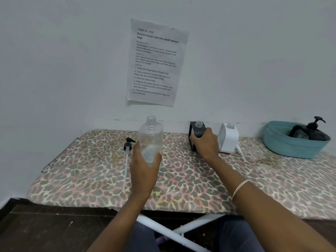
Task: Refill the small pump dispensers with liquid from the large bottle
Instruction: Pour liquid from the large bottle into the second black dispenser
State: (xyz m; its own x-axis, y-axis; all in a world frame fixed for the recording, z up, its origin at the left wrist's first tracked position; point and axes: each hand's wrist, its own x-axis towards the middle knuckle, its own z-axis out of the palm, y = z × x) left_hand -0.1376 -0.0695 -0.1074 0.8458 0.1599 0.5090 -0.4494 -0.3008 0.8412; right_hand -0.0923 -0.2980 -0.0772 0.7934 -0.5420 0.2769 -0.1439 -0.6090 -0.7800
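My left hand (144, 166) grips the large clear bottle (151, 137) around its lower half; the bottle stands upright, uncapped, with a little liquid in it. Its black pump head with a long white tube (127, 151) lies on the table to the left. My right hand (204, 142) grips a small black dispenser (197, 130) with an open neck, near the wall. Right beside it stands a small white dispenser (229, 138), also without a pump.
The table is a leopard-print padded board (181, 179) on white crossed legs. A teal basket (291, 144) at the right holds a black pump dispenser (312, 128). A printed sheet (156, 62) hangs on the wall behind. A thin white tube (240, 151) lies by the white dispenser.
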